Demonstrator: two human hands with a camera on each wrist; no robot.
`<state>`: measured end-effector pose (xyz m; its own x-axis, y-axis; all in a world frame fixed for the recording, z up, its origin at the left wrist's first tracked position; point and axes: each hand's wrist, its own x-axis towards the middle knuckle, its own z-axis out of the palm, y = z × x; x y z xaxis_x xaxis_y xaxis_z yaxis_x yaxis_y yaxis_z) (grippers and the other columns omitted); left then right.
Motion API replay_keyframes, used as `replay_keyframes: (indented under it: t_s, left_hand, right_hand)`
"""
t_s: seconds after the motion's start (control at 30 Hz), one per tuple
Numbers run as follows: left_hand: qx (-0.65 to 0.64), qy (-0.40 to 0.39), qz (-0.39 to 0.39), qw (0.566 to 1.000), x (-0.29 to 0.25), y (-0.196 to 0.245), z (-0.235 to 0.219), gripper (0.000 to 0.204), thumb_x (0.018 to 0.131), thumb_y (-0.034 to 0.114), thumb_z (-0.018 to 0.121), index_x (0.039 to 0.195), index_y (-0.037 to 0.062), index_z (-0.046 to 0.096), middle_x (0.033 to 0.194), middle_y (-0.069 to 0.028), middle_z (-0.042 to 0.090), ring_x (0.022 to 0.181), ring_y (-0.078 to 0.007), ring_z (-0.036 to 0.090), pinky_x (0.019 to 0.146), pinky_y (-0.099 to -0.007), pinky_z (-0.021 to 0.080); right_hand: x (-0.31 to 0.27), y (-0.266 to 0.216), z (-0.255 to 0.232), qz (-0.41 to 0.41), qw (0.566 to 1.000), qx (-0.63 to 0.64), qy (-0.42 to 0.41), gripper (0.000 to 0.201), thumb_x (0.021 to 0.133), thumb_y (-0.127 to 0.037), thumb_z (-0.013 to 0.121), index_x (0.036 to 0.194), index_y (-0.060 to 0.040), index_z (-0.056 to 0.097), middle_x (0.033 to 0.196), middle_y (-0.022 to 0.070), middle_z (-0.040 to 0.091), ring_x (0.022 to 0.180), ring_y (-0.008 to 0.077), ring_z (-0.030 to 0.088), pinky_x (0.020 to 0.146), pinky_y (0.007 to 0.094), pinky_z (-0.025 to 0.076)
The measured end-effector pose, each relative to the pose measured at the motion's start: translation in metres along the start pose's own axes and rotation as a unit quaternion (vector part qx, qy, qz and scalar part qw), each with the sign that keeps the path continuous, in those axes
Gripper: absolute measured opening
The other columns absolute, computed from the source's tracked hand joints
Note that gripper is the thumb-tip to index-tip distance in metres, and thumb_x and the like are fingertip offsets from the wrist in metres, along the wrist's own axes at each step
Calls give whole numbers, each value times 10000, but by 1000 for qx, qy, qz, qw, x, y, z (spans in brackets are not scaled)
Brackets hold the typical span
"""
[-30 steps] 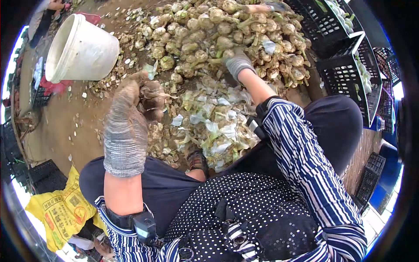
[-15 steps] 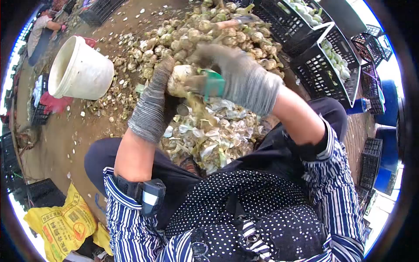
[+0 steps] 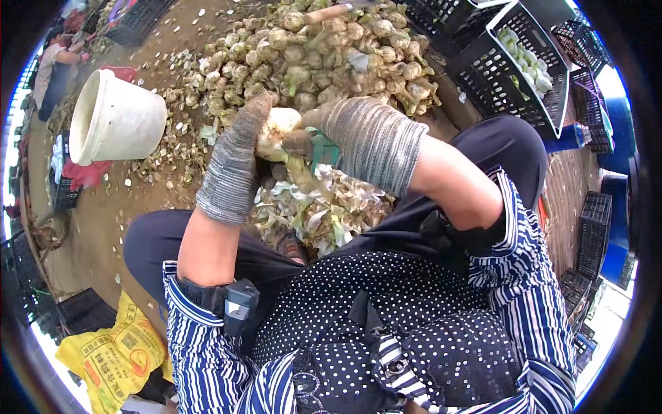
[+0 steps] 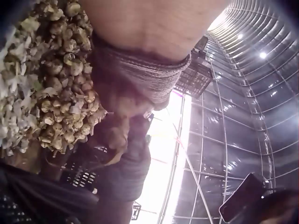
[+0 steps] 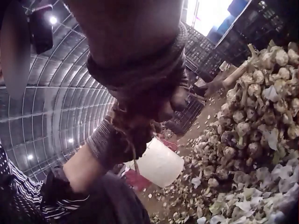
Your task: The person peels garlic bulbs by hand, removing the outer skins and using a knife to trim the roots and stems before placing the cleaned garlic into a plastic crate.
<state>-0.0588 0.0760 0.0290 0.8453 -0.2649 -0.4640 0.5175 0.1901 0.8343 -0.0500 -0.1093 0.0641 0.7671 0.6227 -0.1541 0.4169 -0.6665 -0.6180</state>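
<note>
On a dirt floor heaped with bulbs (image 3: 331, 48) at upper centre, the left hand (image 3: 231, 162) grips a pale bulb (image 3: 276, 131) mid-frame while the right hand (image 3: 365, 138) clamps a green-handled tool (image 3: 321, 148) against it, seemingly mid-trim; next, probably turning it.

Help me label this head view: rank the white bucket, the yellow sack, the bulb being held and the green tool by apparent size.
1. White bucket
2. Yellow sack, cut off at the frame edge, so its ranking is unsure
3. Bulb
4. Green tool, mostly hidden by the right hand

A white bucket (image 3: 114, 117) lies tipped on the dirt floor (image 3: 96, 214) beside a red cloth (image 3: 86, 172). Black crates (image 3: 531, 65) stand well apart from it, and a yellow sack (image 3: 114, 359) lies nearer the person.
</note>
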Motion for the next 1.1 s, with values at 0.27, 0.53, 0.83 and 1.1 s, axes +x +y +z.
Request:
replay_keyframes:
  t_s: [0.27,0.53,0.83,1.1]
  left_hand:
    - [-28,13,8,999,1,-3,-4,561,775,587,592,976,64,598,747,-39,655,527,-64,566,404,-179,395]
    - [28,1,170,985,-5,3,1,651,816,562,549,1158,9,512,967,-92,616,822,-181,620,718,-303,524]
    - [192,22,45,980,-15,0,-26,467,806,397,654,1117,66,545,714,-12,575,533,-63,531,481,-205,442]
    - [310,-87,224,920,-32,3,-16,584,717,217,679,1240,49,483,1159,-96,546,1048,-175,539,891,-303,452]
  right_hand:
    - [-2,25,6,-133,986,94,23,213,831,-150,566,1010,-52,628,829,141,659,719,281,639,649,354,506]
    - [5,1,26,74,823,563,-2,187,895,-174,517,985,-52,625,880,80,669,745,199,649,694,342,514]
    - [1,-8,16,-35,974,-170,149,204,786,-183,569,960,-95,631,884,133,639,873,315,629,747,416,499]
    - [-7,4,0,104,964,244,33,304,853,-320,570,918,-38,660,686,117,647,616,232,610,596,349,493]
